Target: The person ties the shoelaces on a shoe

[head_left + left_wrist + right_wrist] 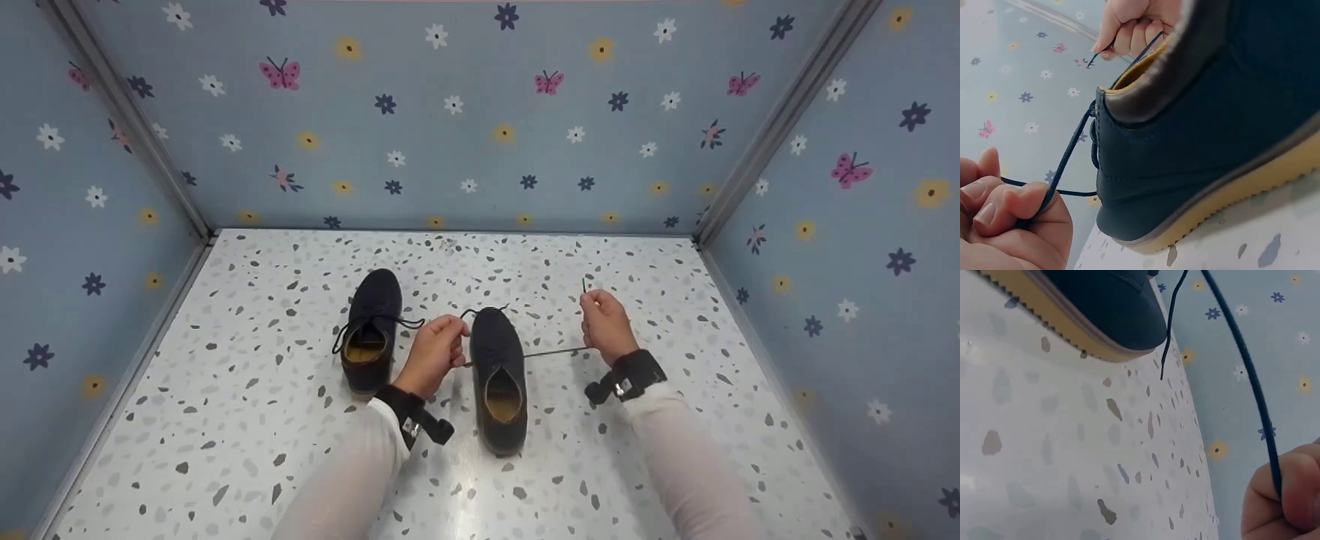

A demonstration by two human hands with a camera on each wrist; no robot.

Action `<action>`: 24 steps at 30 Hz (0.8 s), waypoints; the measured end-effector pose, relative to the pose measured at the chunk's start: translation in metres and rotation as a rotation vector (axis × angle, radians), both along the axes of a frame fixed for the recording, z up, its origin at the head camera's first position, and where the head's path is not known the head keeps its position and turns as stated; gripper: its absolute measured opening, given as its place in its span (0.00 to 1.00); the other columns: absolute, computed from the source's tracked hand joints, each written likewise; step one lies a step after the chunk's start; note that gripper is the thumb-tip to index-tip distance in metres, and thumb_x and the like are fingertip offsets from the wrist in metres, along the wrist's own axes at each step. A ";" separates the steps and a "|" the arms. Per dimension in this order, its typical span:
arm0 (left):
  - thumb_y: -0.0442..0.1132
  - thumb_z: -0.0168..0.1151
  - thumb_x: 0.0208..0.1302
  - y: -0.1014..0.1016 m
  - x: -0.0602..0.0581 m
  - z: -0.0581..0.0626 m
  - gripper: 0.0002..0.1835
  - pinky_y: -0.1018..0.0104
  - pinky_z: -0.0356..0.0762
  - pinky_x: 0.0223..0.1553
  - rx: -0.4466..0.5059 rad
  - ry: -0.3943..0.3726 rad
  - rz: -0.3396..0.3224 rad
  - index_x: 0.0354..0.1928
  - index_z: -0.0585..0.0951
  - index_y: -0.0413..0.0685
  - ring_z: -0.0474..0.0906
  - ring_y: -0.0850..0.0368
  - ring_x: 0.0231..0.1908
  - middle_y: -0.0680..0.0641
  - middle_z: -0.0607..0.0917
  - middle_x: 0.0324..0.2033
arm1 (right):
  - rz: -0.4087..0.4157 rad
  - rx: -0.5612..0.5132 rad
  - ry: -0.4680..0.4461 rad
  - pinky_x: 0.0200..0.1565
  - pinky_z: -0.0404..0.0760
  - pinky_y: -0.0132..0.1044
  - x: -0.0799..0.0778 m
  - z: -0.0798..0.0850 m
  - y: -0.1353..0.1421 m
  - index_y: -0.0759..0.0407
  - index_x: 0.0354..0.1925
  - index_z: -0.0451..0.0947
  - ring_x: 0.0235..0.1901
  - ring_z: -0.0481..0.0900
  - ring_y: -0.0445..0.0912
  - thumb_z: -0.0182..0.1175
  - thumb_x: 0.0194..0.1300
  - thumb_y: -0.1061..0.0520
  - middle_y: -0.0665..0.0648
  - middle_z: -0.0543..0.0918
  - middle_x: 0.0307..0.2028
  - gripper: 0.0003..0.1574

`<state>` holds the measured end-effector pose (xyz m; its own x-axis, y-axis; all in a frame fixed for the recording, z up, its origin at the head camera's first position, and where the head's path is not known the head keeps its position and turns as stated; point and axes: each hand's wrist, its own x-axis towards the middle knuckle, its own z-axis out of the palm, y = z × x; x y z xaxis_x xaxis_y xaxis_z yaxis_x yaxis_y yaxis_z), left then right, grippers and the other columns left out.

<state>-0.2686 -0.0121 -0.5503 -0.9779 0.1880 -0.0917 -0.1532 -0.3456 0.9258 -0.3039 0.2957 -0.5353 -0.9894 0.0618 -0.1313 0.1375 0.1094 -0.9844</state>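
Observation:
A dark navy shoe point(495, 341) with a yellowish sole stands upright between my two hands, toe pointing away. My left hand point(436, 349) grips one end of its shoelace point(1067, 154) close beside the shoe's left side; a loose tail of that lace runs past the toe. Off to the right, my right hand point(607, 326) pinches the other lace end point(1249, 365), which stretches nearly straight from the shoe, with a short tip sticking up past the fingers. The left wrist view shows the shoe's collar and side up close.
A second navy shoe point(375, 300) with its lace tied in a bow stands left of my left hand. The speckled white surface point(247, 390) is bounded by light blue walls with flowers and butterflies point(480, 165) at the back and both sides.

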 end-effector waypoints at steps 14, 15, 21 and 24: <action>0.34 0.51 0.78 -0.010 0.005 -0.011 0.13 0.71 0.61 0.21 -0.101 0.029 0.012 0.31 0.76 0.40 0.58 0.63 0.16 0.55 0.63 0.14 | -0.077 0.187 0.004 0.19 0.63 0.33 -0.004 -0.018 0.003 0.55 0.47 0.71 0.15 0.61 0.40 0.49 0.83 0.46 0.45 0.64 0.16 0.15; 0.33 0.51 0.78 -0.011 0.005 -0.012 0.13 0.71 0.61 0.21 -0.105 0.027 0.012 0.31 0.76 0.40 0.58 0.63 0.16 0.55 0.63 0.14 | -0.083 0.192 0.002 0.19 0.63 0.33 -0.004 -0.019 0.004 0.56 0.48 0.71 0.15 0.61 0.40 0.48 0.83 0.46 0.45 0.64 0.16 0.15; 0.31 0.49 0.78 -0.014 0.008 -0.015 0.14 0.71 0.61 0.21 -0.103 -0.015 0.010 0.30 0.76 0.40 0.57 0.63 0.16 0.55 0.63 0.15 | -0.106 0.226 -0.022 0.19 0.64 0.33 -0.003 -0.029 0.009 0.60 0.49 0.70 0.15 0.61 0.40 0.47 0.83 0.46 0.44 0.63 0.16 0.17; 0.32 0.50 0.78 -0.014 0.008 -0.017 0.14 0.71 0.61 0.21 -0.096 -0.016 0.013 0.30 0.76 0.40 0.57 0.62 0.17 0.55 0.62 0.15 | -0.104 0.253 0.004 0.19 0.66 0.33 -0.003 -0.031 0.010 0.64 0.51 0.70 0.14 0.62 0.40 0.48 0.83 0.46 0.44 0.64 0.16 0.20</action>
<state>-0.2604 -0.0262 -0.5669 -0.9784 0.1653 -0.1242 -0.1643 -0.2576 0.9522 -0.3069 0.3056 -0.5659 -0.9765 0.1933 -0.0951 0.1572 0.3371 -0.9282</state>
